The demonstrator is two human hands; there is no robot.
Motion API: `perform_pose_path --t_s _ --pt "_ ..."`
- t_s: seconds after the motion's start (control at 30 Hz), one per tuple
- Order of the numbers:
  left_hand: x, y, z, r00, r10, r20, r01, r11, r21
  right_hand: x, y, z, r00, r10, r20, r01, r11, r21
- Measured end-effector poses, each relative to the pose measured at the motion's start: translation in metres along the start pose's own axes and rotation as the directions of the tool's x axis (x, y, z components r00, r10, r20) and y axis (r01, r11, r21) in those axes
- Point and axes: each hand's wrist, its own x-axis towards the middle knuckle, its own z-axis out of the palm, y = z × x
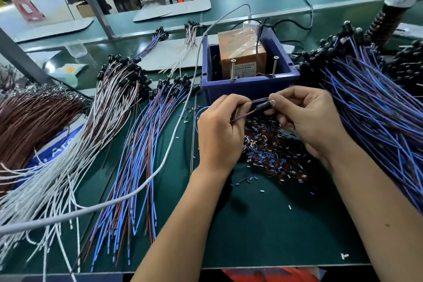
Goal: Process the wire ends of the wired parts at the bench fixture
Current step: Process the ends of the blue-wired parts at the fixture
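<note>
A small black wired part (263,106) with a blue and a brown lead is held just in front of the blue bin fixture (249,88). My right hand (306,119) pinches the black body between thumb and fingers. My left hand (220,126) pinches the two leads (242,117) a little to the left, and a blue lead loops out past its knuckles. Inside the bin stands an orange box (240,52) with two upright screws (233,68) at its front.
Cut insulation bits (272,151) litter the green mat below my hands. Blue-and-brown wired parts (139,155) lie fanned at left, white ones (75,144) and brown ones (29,119) farther left. A big pile of wired parts (370,103) fills the right. A grey cable (160,167) crosses the mat.
</note>
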Motion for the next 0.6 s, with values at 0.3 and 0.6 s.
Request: perform_pose_path --t_s 0.3,0.6 --pt "-0.001 -0.005 0.002 0.998 -0.015 0.057 0.013 0.999 0.045 -0.001 -0.005 -0.001 0.999 -0.004 0.049 0.004 1.0 0.001" --pt "-0.001 -0.003 -0.001 0.996 -0.017 0.084 0.019 0.999 -0.031 0.003 -0.008 -0.012 0.988 -0.025 -0.153 0.035 0.997 0.067"
